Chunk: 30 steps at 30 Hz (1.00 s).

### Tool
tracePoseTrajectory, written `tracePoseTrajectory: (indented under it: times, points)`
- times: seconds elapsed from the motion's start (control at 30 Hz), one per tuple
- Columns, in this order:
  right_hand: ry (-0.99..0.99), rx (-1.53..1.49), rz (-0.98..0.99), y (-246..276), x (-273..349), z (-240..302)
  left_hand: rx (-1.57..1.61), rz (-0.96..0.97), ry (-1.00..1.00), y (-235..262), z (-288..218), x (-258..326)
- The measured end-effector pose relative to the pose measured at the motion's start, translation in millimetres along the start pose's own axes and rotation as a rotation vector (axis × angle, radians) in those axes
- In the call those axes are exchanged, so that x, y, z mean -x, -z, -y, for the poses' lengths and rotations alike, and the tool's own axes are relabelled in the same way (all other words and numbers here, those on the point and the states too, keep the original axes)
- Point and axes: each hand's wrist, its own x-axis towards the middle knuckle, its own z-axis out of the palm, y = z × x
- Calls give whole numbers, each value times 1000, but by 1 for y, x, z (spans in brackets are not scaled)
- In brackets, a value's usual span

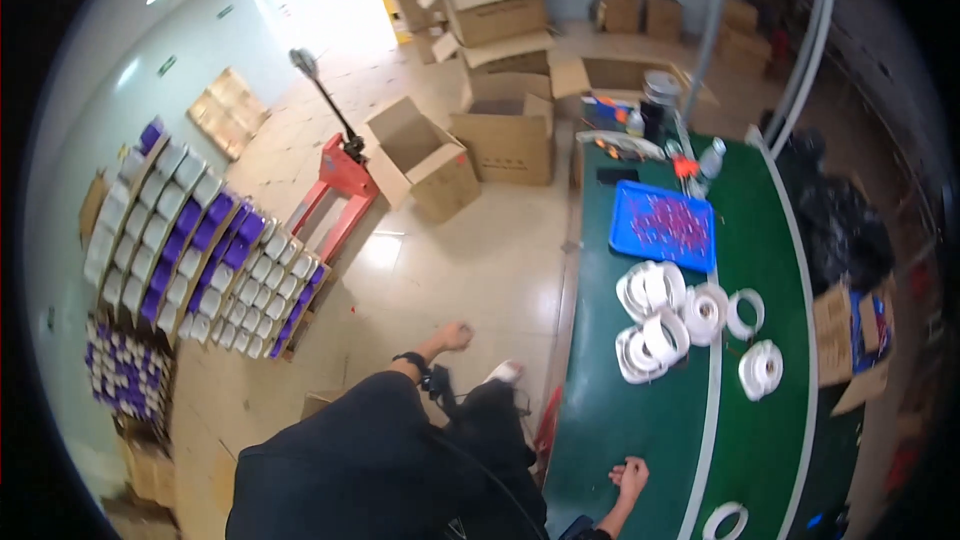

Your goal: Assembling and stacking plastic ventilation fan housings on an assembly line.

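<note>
The right hand rests loosely curled on the green table, well short of 6 white tape rolls.

On the green table: one blue tray of small pink and purple pieces, too many and too small to count; about seven white tape rolls, some stacked, so exact number unclear. On the floor: one red pallet jack; roughly a dozen brown cardboard boxes; one pallet stack of white and purple cartons, far too many to count. Two bare hands: left hand, right hand.
</note>
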Motion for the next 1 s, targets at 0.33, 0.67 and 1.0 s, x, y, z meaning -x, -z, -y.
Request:
tracePoseTrajectory:
  times: [0.33,0.67,1.0]
  points:
    - [422,466,20,-120,38,-22,-14,178,255,52,252,41]
    - [-70,458,713,-412,-97,117,-526,-200,-79,203,215,-10]
    - [192,863,1175,-720,-82,257,153,-444,70,330,260,-27]
